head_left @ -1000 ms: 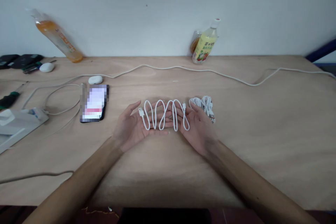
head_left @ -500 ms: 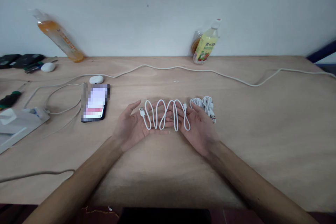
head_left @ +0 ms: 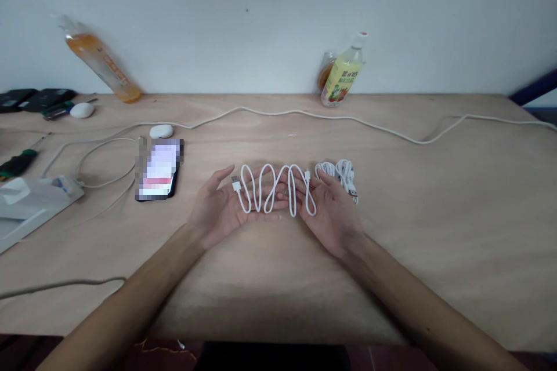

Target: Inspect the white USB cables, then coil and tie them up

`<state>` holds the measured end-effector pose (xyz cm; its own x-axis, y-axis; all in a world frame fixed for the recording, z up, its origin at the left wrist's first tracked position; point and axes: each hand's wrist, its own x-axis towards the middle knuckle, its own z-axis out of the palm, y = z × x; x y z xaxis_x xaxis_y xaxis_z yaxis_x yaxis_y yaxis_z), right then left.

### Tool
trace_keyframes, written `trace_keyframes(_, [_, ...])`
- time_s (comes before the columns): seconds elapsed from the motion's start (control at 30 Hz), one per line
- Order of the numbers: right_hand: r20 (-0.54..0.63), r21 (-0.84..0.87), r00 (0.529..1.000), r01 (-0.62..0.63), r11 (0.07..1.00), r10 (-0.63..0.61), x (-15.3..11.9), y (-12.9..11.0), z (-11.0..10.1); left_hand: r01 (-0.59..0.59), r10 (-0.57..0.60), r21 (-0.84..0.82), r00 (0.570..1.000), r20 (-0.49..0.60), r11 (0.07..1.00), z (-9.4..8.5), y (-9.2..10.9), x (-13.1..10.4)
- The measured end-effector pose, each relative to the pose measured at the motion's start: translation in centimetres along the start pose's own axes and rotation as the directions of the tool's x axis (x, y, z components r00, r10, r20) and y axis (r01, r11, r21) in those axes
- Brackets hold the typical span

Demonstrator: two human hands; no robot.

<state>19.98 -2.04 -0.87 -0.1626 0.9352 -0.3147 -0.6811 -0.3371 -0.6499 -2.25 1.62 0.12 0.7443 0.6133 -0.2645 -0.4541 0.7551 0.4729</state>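
A white USB cable [head_left: 260, 188] lies in a zigzag of loops across both upturned palms. Under its left part, with the larger plug near the thumb, is my left hand [head_left: 220, 208], palm up with fingers stretched out. My right hand [head_left: 333, 214] is also palm up and spread, below the cable's right part and its smaller plug. The fingertips of the two hands meet or overlap in the middle, beneath the loops. Just behind my right hand, bundled white cables [head_left: 345, 173] rest on the table.
On the table [head_left: 456, 214], a phone [head_left: 159, 171] and a white case [head_left: 161, 131] lie left. A long white cord [head_left: 317, 115] crosses behind the hands. An orange bottle [head_left: 102, 66] and a yellow bottle [head_left: 342, 78] lean at the wall. A screwdriver [head_left: 20, 162] and white box [head_left: 39, 208] are far left.
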Motion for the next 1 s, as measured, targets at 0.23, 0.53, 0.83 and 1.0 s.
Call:
trace_keyframes(0.23, [-0.012,0.013,1.0,-0.002,1.0,0.002,0.04,0.07,-0.08,0.004,-0.003,0.02,1.0,-0.015,1.0,0.2,-0.01,0.05])
trace_keyframes(0.53, [0.023,0.012,1.0,0.012,1.0,-0.012,0.21,0.24,-0.66,0.0,0.0,0.038,1.0,-0.018,0.999,-0.01,-0.05,0.05])
trace_keyframes(0.83, [0.014,-0.02,1.0,0.025,1.0,-0.024,0.37,0.35,-0.89,0.001,-0.001,0.038,1.0,-0.011,0.999,-0.27,-0.21,0.07])
trace_keyframes(1.0, [0.044,-0.023,0.999,0.027,0.999,-0.026,0.36,0.42,-0.86,-0.001,0.002,0.028,1.0,-0.008,1.0,-0.27,-0.17,0.04])
